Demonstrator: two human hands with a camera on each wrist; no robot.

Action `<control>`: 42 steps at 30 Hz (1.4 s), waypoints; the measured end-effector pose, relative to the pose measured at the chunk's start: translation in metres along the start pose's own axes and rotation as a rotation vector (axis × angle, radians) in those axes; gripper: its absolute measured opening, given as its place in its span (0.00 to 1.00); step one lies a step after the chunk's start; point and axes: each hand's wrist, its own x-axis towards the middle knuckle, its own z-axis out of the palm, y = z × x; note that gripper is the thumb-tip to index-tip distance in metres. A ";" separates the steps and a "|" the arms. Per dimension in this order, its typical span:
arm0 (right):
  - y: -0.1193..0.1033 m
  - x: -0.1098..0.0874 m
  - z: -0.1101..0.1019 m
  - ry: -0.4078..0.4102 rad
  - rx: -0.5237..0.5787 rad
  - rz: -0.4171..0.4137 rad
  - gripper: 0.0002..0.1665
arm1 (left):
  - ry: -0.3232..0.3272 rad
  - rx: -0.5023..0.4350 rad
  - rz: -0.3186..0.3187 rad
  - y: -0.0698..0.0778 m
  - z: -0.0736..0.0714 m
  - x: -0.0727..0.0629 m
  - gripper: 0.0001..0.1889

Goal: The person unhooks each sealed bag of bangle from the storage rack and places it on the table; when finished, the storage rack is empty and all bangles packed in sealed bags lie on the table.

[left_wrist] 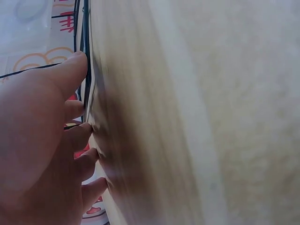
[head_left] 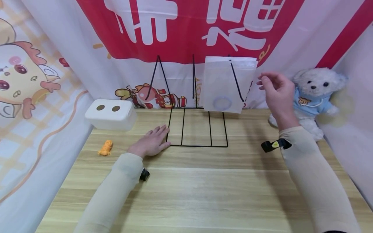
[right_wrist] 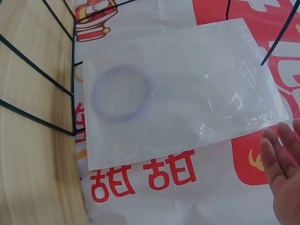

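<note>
Pale sleeves (head_left: 314, 181) lead to a flat, relaxed left hand (head_left: 151, 140) at the wire rack (head_left: 198, 146) and an empty, loosely curled right hand (head_left: 279, 92) beside the translucent bag (head_left: 220, 81) hanging from the rack's prong, probably light, limp and slippery, best pinched at its upper edge.

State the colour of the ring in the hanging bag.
Pale purple; the ring shows best in the right wrist view.

The left hand (head_left: 152, 141) lies low, palm down, fingers extended, its sleeved forearm (head_left: 109, 195) stretched forward. The right hand (head_left: 276, 89) is raised higher, fingers seemingly relaxed and slightly bent, partly overlapping in view.
</note>
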 end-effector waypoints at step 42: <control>-0.002 0.030 0.024 -0.038 0.130 0.243 0.25 | -0.014 -0.046 -0.025 0.002 0.002 0.000 0.40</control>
